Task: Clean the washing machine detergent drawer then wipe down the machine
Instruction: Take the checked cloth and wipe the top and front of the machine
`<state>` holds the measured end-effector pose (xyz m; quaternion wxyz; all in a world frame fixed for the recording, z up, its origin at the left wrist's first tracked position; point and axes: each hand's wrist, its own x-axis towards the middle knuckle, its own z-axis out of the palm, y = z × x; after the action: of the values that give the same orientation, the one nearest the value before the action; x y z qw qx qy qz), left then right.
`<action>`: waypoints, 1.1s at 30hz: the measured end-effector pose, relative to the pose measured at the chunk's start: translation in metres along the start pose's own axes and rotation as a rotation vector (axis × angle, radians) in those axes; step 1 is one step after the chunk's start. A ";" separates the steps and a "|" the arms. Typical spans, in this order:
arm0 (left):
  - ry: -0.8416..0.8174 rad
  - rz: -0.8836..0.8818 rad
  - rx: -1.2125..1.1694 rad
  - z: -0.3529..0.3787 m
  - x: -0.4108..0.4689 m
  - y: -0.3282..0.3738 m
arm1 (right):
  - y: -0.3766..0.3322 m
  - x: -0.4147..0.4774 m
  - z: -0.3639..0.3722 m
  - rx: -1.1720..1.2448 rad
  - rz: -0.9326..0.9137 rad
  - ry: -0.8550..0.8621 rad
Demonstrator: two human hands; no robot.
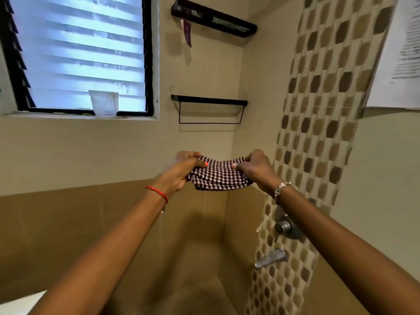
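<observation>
**In the tiled corner: cloth (pixel 219 176) held in both hands**

Before the corner of the beige walls, the fingers of each hand curl round an end of the checked cloth. The left thumb (pixel 201 164), its nail painted orange, presses on the top of the fabric, and the right thumb (pixel 237 165) does the same opposite it. The left hand (pixel 181 169) and right hand (pixel 256 167) hold the cloth in the air between them, bunched and sagging below the knuckles, touching no wall.

A red thread (pixel 156 193) circles the left wrist and a silver bracelet (pixel 280 189) the right. Both forearms reach up from the bottom edge of the view.

Above the cloth a black wire shelf (pixel 209 102) is fixed to the wall, and higher up a black mesh rack (pixel 213 18) with a tag (pixel 187 32) hanging from it. To the left is a louvred window (pixel 77 53) with a clear cup (pixel 104 103) on its sill. To the right a mosaic strip (pixel 318 133) runs down the wall, carrying a metal knob (pixel 282 226) and, below it, a spout (pixel 270 258). A printed sheet (pixel 397 53) hangs at the far right.
</observation>
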<state>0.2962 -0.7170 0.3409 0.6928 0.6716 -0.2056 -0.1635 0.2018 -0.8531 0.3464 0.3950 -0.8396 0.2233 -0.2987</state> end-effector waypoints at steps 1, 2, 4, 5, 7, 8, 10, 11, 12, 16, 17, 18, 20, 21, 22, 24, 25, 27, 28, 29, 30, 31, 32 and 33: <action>-0.007 0.016 0.008 0.004 0.017 -0.003 | 0.007 0.016 0.004 -0.019 -0.027 0.008; -0.006 0.030 0.016 0.007 0.032 -0.005 | 0.013 0.032 0.007 -0.030 -0.051 0.013; 0.007 0.043 0.015 0.012 0.064 -0.004 | 0.020 0.066 0.014 -0.037 -0.071 0.019; 0.013 0.041 0.008 0.013 0.077 -0.003 | 0.022 0.081 0.017 -0.035 -0.075 0.020; 0.023 0.043 0.008 0.017 0.108 0.001 | 0.025 0.116 0.020 -0.012 -0.066 0.019; 0.030 0.050 0.015 0.020 0.123 0.004 | 0.027 0.135 0.022 0.010 -0.056 0.021; 0.027 0.072 0.030 0.024 0.147 0.010 | 0.030 0.167 0.025 0.031 -0.017 0.002; 0.029 0.084 0.041 0.027 0.160 0.012 | 0.032 0.183 0.028 0.041 0.007 -0.018; 0.031 0.097 0.050 0.029 0.171 0.014 | 0.033 0.198 0.030 0.055 0.028 -0.036; 0.040 0.133 0.057 0.031 0.213 0.023 | 0.036 0.251 0.040 0.108 0.011 -0.054; 0.039 0.138 0.057 0.032 0.224 0.025 | 0.038 0.263 0.042 0.112 -0.017 -0.043; 0.039 0.142 0.055 0.033 0.236 0.027 | 0.039 0.275 0.044 0.116 -0.051 -0.031; 0.047 0.160 0.052 0.035 0.260 0.030 | 0.041 0.302 0.048 0.144 -0.108 -0.013; 0.064 0.176 0.052 0.035 0.274 0.031 | 0.042 0.315 0.049 0.164 -0.127 -0.006; 0.088 0.200 0.051 0.035 0.287 0.033 | 0.043 0.327 0.050 0.185 -0.140 0.000; 0.155 0.245 0.022 0.036 0.317 0.038 | 0.042 0.357 0.052 0.245 -0.164 0.007; 0.198 0.272 0.002 0.037 0.331 0.041 | 0.040 0.373 0.052 0.279 -0.185 0.010; 0.246 0.337 -0.007 0.038 0.356 0.049 | 0.034 0.401 0.054 0.334 -0.234 0.020; 0.262 0.369 0.002 0.039 0.368 0.054 | 0.029 0.415 0.055 0.361 -0.254 0.025; 0.288 0.402 0.020 0.038 0.379 0.060 | 0.025 0.429 0.055 0.392 -0.276 0.032; 0.321 0.429 0.034 0.038 0.390 0.068 | 0.020 0.445 0.055 0.421 -0.295 0.041; 0.346 0.461 0.045 0.035 0.401 0.076 | 0.014 0.459 0.057 0.438 -0.318 0.050; 0.353 0.488 0.062 0.032 0.409 0.083 | 0.007 0.467 0.059 0.451 -0.339 0.064; 0.348 0.503 0.073 0.032 0.413 0.091 | 0.002 0.473 0.057 0.466 -0.353 0.074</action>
<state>0.6316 -0.9478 0.4586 0.7119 0.6418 -0.2493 0.1381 0.5812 -1.1131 0.4694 0.5107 -0.7407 0.0134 -0.4364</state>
